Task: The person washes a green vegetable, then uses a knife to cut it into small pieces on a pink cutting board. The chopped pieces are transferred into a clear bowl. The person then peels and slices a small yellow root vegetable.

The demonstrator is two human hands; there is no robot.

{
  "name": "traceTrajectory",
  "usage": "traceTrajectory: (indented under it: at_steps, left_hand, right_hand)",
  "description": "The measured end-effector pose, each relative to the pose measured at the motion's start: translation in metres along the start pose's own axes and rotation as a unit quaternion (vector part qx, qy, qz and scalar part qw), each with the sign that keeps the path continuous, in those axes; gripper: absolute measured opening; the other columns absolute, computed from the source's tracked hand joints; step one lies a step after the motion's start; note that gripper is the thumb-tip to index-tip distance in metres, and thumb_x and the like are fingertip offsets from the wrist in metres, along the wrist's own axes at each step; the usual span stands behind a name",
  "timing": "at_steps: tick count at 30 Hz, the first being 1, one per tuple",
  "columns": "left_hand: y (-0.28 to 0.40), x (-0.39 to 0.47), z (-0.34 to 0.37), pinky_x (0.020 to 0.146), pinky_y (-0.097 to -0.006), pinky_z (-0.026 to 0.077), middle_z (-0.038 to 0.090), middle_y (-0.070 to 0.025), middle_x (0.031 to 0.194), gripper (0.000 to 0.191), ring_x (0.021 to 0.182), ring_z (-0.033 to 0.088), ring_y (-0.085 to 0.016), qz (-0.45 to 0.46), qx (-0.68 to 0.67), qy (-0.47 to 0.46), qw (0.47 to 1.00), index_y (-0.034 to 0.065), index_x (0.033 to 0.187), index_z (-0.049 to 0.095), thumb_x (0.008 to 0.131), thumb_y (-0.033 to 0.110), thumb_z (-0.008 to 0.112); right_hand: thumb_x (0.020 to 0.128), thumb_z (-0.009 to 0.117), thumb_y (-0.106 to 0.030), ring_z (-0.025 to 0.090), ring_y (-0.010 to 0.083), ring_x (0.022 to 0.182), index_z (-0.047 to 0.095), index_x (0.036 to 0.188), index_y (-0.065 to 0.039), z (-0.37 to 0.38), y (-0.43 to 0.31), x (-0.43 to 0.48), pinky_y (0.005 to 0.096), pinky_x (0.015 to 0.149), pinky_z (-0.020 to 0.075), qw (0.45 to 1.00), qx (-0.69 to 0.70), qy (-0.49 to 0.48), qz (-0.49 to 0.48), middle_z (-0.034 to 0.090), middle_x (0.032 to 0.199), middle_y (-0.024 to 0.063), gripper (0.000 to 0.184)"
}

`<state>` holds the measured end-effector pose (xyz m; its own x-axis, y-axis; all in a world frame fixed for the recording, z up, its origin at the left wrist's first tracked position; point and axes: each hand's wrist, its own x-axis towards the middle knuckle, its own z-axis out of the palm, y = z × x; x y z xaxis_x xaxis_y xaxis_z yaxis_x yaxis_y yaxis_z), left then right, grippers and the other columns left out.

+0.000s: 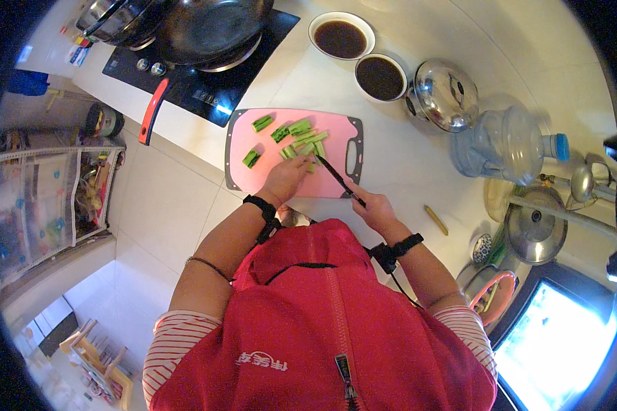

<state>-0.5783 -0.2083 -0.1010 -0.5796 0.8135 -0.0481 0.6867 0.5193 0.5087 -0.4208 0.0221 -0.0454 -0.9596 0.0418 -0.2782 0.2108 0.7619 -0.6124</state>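
Observation:
My right hand (374, 208) grips the dark handle of a kitchen knife (333, 171). The dark blade slants up and left, its tip among the cut cucumber pieces (304, 137). My left hand (287, 179) reaches in from the left, its bunched fingertips on a small cucumber piece (311, 167) close to the blade tip; the fingers partly hide that piece. Under both lies a pink cutting board (262, 177) with grey edging and a handle slot on the right. Thicker cucumber chunks (251, 158) with dark green skin lie apart on the board's left side.
A wok (211, 31) with a red handle (154, 110) sits on the black cooktop (200, 90). Two bowls of dark liquid (340, 38) stand beyond the board. Right of them are a steel lid (445, 95) and a plastic water jug (504, 144). A short yellowish stick (436, 220) lies near my right wrist.

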Motion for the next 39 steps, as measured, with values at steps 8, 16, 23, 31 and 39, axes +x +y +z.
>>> traceTrajectory:
  at_steps: [8, 16, 23, 31, 39]
  left_hand:
    - [0.009, -0.005, -0.005, 0.078, -0.0375, 0.052, 0.06, -0.0082, 0.103, 0.028, 0.092, 0.062, -0.028, -0.009, -0.053, 0.032, 0.998, 0.0061, 0.108, 0.063, 0.082, 0.008, 0.054]
    - [0.001, -0.021, -0.003, 0.093, -0.0394, 0.046, 0.064, -0.0156, 0.113, 0.032, 0.106, 0.059, -0.033, -0.044, -0.197, 0.003, 0.979, 0.0086, 0.114, 0.064, 0.092, 0.027, 0.048]
    - [0.001, -0.02, -0.003, 0.091, -0.0396, 0.046, 0.064, -0.0147, 0.108, 0.03, 0.105, 0.058, -0.033, -0.014, -0.128, 0.018, 0.992, 0.0093, 0.112, 0.064, 0.092, 0.026, 0.05]
    - [-0.006, -0.016, 0.001, 0.083, -0.0419, 0.049, 0.063, -0.0142, 0.099, 0.025, 0.096, 0.061, -0.033, 0.028, -0.075, -0.006, 0.997, 0.0092, 0.105, 0.062, 0.093, 0.025, 0.048]
    - [0.004, 0.015, -0.001, 0.073, -0.0402, 0.052, 0.056, -0.0108, 0.088, 0.013, 0.089, 0.061, -0.029, 0.038, 0.059, 0.085, 0.994, 0.0071, 0.095, 0.057, 0.083, 0.01, 0.055]
  right_hand:
    - [0.089, 0.055, -0.019, 0.065, 0.036, 0.068, 0.04, 0.143, -0.03, -0.008, -0.001, 0.007, 0.0463, 0.062, 0.0527, 0.99, -0.111, -0.076, -0.034, 0.066, 0.077, 0.0153, 0.058]
    - [0.088, 0.053, -0.015, 0.065, 0.0348, 0.068, 0.039, 0.142, -0.028, -0.002, -0.017, 0.03, 0.0472, 0.058, 0.0517, 0.975, -0.163, -0.117, -0.093, 0.066, 0.079, 0.0138, 0.057]
    - [0.089, 0.052, -0.018, 0.065, 0.0311, 0.066, 0.036, 0.145, -0.033, -0.006, -0.009, 0.022, 0.0463, 0.058, 0.0515, 0.953, -0.242, -0.177, -0.048, 0.064, 0.074, 0.0114, 0.06]
    - [0.09, 0.053, -0.018, 0.065, 0.0312, 0.066, 0.029, 0.148, -0.034, -0.024, 0.026, -0.027, 0.0448, 0.057, 0.0521, 0.968, -0.211, -0.13, -0.022, 0.066, 0.078, 0.0131, 0.065]
    - [0.086, 0.06, -0.014, 0.064, 0.0317, 0.063, 0.048, 0.139, -0.031, -0.005, 0.016, -0.027, 0.0422, 0.059, 0.0528, 0.996, -0.077, 0.039, -0.002, 0.064, 0.073, 0.0154, 0.056]
